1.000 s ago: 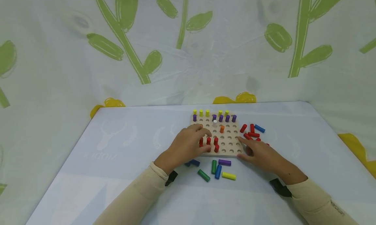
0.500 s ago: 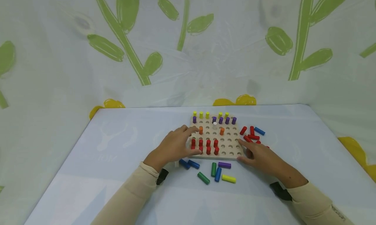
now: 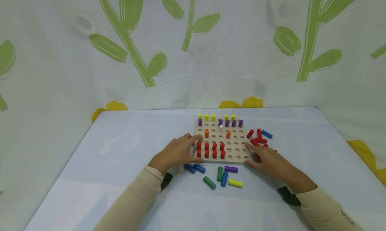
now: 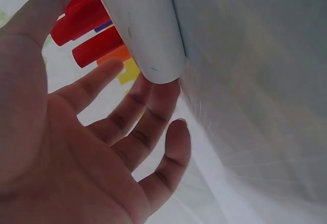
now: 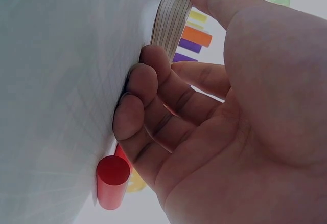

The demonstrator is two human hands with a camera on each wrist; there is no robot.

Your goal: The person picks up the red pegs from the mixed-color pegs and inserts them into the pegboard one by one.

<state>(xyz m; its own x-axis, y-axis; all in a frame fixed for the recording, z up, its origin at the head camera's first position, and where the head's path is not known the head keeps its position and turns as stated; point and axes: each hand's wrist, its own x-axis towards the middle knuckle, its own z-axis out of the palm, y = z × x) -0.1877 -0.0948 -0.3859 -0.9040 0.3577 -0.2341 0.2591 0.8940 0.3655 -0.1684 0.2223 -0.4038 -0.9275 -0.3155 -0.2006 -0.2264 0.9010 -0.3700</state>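
A light wooden pegboard (image 3: 234, 150) lies on the table, with upright red pegs (image 3: 214, 146) in its two near rows. Two orange pegs (image 3: 206, 133), a white peg (image 3: 221, 128) and several purple pegs (image 3: 234, 123) and yellow pegs (image 3: 213, 117) stand farther back. My left hand (image 3: 178, 152) is at the board's left edge, thumb and fingers spread; nothing is visibly pinched. In the left wrist view, a loose white peg (image 4: 148, 24) hides part of those fingers. My right hand (image 3: 266, 159) steadies the right side, thumb at the near corner, forefinger on the edge, other fingers curled.
Loose blue (image 3: 224, 179), green (image 3: 209, 182), purple (image 3: 231, 169) and yellow pegs (image 3: 235, 183) lie in front of the board. Several loose red pegs (image 3: 260, 140) and a blue peg (image 3: 267, 134) lie to its right. A patterned curtain (image 3: 211, 70) rises behind the table.
My left hand has drawn back left from above the red pegs to the board's left edge, uncovering the orange peg and the red rows. My right hand has stayed in place.
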